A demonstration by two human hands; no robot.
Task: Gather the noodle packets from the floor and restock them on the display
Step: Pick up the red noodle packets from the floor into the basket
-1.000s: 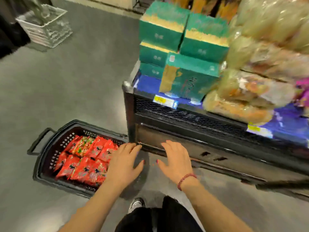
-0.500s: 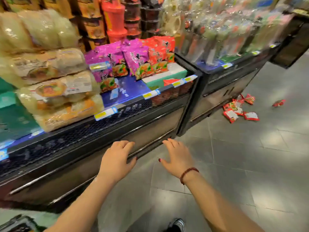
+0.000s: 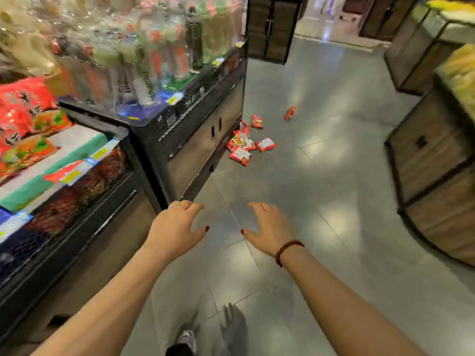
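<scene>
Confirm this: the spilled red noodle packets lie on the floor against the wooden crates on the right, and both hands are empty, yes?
No. The head view shows the noodle packets on the floor beside the black display cabinet on the left, not the wooden crates. The left hand and right hand are indeed empty.

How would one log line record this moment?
left hand open | right hand open | red noodle packets on floor beside black display cabinet | none held

Glossy plastic noodle packets; polished floor tiles.
</scene>
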